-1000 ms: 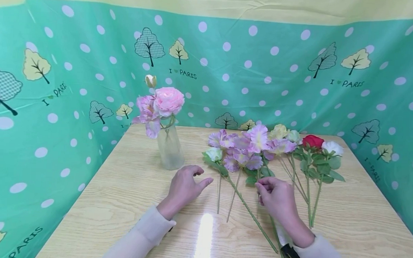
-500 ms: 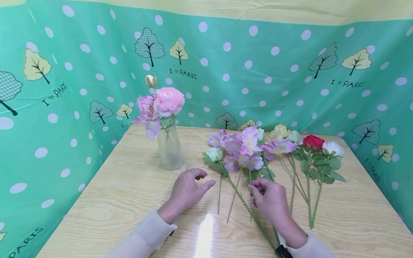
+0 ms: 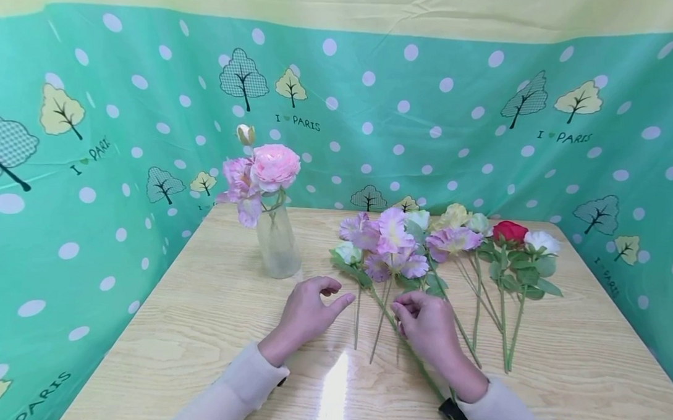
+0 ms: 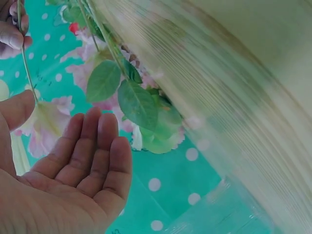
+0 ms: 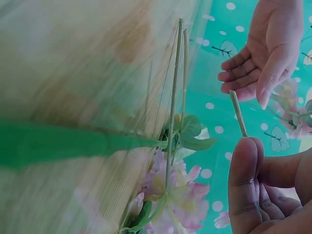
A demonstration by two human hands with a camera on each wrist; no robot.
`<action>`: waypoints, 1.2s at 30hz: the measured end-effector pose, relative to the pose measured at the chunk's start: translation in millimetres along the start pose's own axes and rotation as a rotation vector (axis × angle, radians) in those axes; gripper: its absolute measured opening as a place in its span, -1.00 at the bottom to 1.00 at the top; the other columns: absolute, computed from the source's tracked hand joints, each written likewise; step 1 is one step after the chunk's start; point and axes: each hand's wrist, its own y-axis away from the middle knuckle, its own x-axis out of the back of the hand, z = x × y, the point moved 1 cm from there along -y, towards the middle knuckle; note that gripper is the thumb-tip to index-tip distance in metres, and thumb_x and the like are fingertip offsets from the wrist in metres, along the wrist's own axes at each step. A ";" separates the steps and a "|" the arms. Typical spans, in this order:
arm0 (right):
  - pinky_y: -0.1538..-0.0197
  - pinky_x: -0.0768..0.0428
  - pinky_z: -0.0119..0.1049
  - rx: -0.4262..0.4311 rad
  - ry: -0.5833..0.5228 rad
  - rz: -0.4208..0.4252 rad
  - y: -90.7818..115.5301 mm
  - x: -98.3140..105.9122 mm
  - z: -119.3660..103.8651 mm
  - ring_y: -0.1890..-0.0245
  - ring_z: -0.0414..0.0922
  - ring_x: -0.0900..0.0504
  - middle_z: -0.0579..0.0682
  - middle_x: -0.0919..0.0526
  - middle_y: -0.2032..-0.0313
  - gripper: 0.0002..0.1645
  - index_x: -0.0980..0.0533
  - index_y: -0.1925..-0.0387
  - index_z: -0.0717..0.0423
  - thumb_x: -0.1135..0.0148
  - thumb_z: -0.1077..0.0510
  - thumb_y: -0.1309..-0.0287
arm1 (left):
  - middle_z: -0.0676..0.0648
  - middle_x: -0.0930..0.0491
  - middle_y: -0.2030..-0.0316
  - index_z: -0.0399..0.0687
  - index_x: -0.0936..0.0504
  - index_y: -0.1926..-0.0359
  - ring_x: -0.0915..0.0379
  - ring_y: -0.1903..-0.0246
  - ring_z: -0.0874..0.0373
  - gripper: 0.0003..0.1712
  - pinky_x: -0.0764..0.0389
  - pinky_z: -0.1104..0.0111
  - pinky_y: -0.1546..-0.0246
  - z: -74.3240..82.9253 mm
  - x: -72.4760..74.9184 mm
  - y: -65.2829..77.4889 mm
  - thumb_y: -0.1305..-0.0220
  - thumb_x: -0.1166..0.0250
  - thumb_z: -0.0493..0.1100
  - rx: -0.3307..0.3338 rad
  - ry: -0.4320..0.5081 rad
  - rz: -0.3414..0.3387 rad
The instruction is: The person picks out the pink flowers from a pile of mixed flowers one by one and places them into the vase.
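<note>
1. The wooden worktop is covered with flowers on its far right part, so slow, careful moves are needed there.
2. The tall vase is stood upright on the left side, with a big pink flower and others in it. It should not be bumped, as the left hand is held near it.
3. The left hand is held with nothing in it, its palm turned in and its fingers softly bent. It is best kept loose.
4. By the right hand, a thin stem is pinched between thumb and finger. The long green stem under that arm should not be dragged.
5. The purple flower on the pinched stem is held above the right hand, over other purple flowers. Whether petals are touching cannot be told well. It should be lifted gently, so nothing is caught.
6. The stem end is poked out past the fingertips; a light, firm pinch is probably enough.
</note>
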 end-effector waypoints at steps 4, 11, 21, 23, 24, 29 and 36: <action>0.62 -0.60 -0.38 -0.004 -0.009 0.003 -0.1 -3.1 -4.1 0.67 -0.03 -0.64 0.12 -0.70 0.52 -0.94 -0.68 0.32 0.35 -0.43 0.39 -0.17 | -0.05 -0.75 0.15 -0.09 -0.75 0.10 -0.65 0.13 0.05 -0.57 -0.66 0.14 0.11 1.9 -0.5 0.2 -0.32 -0.40 0.17 -0.008 0.023 0.000; 0.64 -0.58 -0.38 -0.005 -0.021 -0.007 0.4 -7.6 -10.8 0.68 -0.04 -0.63 0.06 -0.68 0.55 -0.95 -0.69 0.31 0.35 -0.42 0.38 -0.19 | -0.06 -0.75 0.16 -0.14 -0.76 0.10 -0.66 0.14 0.05 -0.56 -0.67 0.15 0.10 5.6 -3.7 0.8 -0.32 -0.40 0.16 -0.006 0.068 -0.012; 0.61 -0.59 -0.37 -0.017 -0.067 -0.040 1.5 -15.3 -16.9 0.67 -0.08 -0.61 0.11 -0.69 0.52 -0.96 -0.70 0.30 0.32 -0.39 0.42 -0.19 | -0.08 -0.76 0.16 -0.21 -0.76 0.08 -0.68 0.16 0.03 -0.54 -0.68 0.16 0.12 9.5 -7.9 1.2 -0.36 -0.38 0.13 -0.041 0.106 -0.024; 0.62 -0.58 -0.37 -0.005 -0.060 -0.043 2.0 -17.0 -17.6 0.69 -0.13 -0.59 0.10 -0.69 0.53 -0.97 -0.70 0.30 0.32 -0.40 0.41 -0.20 | -0.08 -0.76 0.16 -0.21 -0.76 0.09 -0.68 0.16 0.02 -0.55 -0.68 0.17 0.14 10.1 -8.0 1.3 -0.36 -0.38 0.12 -0.045 0.110 -0.023; 0.62 -0.58 -0.37 0.003 -0.056 -0.045 2.3 -17.8 -18.0 0.69 -0.15 -0.59 0.09 -0.69 0.53 -0.97 -0.70 0.30 0.32 -0.40 0.41 -0.20 | -0.07 -0.76 0.17 -0.21 -0.76 0.09 -0.68 0.17 0.03 -0.55 -0.68 0.18 0.15 10.4 -8.0 1.3 -0.36 -0.38 0.12 -0.045 0.112 -0.021; 0.61 -0.57 -0.39 0.042 -0.011 -0.057 4.0 -20.3 -20.9 0.70 -0.26 -0.54 0.02 -0.68 0.57 -0.99 -0.70 0.33 0.28 -0.42 0.37 -0.20 | -0.03 -0.76 0.20 -0.14 -0.77 0.13 -0.65 0.20 0.08 -0.60 -0.66 0.22 0.20 12.1 -7.1 1.5 -0.36 -0.38 0.12 -0.041 0.125 -0.011; 0.60 -0.56 -0.41 0.092 0.025 -0.076 4.6 -23.8 -22.7 0.70 -0.30 -0.52 -0.06 -0.66 0.60 -0.95 -0.71 0.40 0.22 -0.44 0.36 -0.18 | 0.03 -0.76 0.25 -0.08 -0.78 0.17 -0.62 0.26 0.20 -0.66 -0.66 0.26 0.22 12.7 -8.1 0.6 -0.37 -0.38 0.10 -0.061 0.151 0.001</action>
